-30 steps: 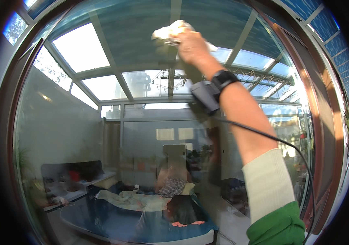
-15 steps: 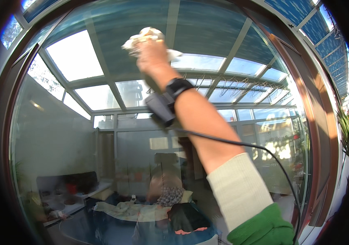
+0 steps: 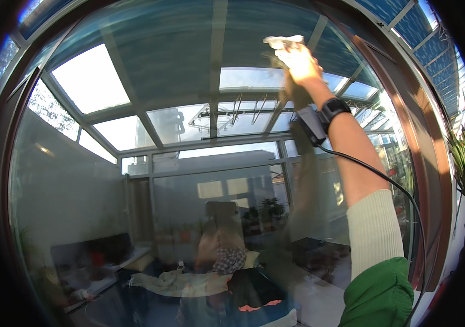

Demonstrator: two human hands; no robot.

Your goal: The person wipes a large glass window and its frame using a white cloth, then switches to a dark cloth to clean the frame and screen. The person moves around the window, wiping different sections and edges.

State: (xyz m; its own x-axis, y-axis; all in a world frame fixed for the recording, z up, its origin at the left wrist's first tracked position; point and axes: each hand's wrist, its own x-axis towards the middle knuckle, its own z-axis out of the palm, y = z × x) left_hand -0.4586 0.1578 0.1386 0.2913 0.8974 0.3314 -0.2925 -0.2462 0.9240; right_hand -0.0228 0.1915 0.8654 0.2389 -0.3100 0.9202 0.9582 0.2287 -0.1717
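My right hand [image 3: 302, 65] is raised high, its arm coming in from the lower right. Its fingers are closed on a crumpled white cloth [image 3: 284, 42], pressed to the upper right part of a large glass pane [image 3: 172, 65]. The glass mirrors the arm just left of it. A black strap [image 3: 335, 108] circles my wrist and carries a small grey device [image 3: 312, 126], from which a black cable [image 3: 385, 177] runs down along my forearm. My left hand is out of view.
A brown frame [image 3: 428, 163] borders the glass on the right, with green leaves [image 3: 459, 163] beyond it. Seen in or through the pane are roof panels, hangers [image 3: 236, 109], a dark garment [image 3: 251, 289] and a pale cloth [image 3: 180, 283]; I cannot tell which are reflections.
My right hand has swept across the glass to the right with the white cloth in it. The forearm and cable have shifted right along with it.
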